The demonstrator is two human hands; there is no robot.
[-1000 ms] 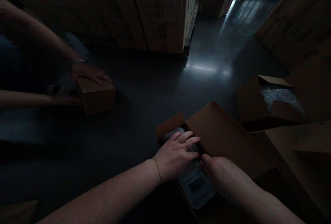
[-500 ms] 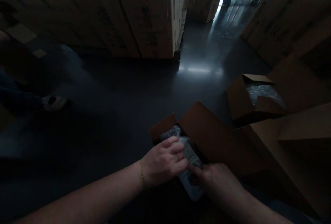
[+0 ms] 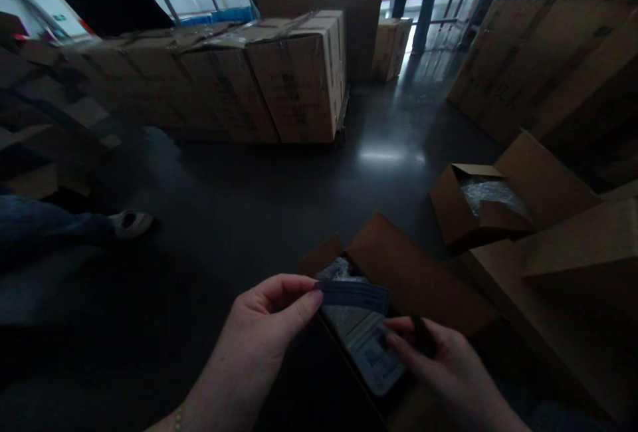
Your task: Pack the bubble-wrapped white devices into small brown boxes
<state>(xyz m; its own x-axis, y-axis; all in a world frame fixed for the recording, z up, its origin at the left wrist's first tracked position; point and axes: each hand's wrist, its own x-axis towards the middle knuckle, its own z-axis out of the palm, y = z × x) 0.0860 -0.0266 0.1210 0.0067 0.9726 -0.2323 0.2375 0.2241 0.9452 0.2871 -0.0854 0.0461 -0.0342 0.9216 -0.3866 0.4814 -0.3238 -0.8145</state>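
My left hand (image 3: 272,325) pinches the left end of a dark blue flat piece (image 3: 355,295) with parallel lines like card slots. This piece is held above a grey packet (image 3: 373,355) that looks plastic-wrapped and has a pale printed area. The packet lies in an open cardboard box (image 3: 399,269), with crumpled clear plastic (image 3: 341,269) at its far end. Beside the packet's right edge, my right hand (image 3: 438,355) has its thumb and fingers closed together. Something dark shows in that hand, too dim to name.
Another open carton (image 3: 451,209) with clear plastic inside stands at the right. Large cartons (image 3: 299,90) are stacked on a pallet ahead, and more (image 3: 538,66) stand at the right. A person's leg and shoe (image 3: 132,222) are at the left; other people's legs (image 3: 419,0) show at the back.
My view has tilted up. My left hand has turned from lying over the packet to pinching the dark blue piece above it. My right hand has shifted slightly right.
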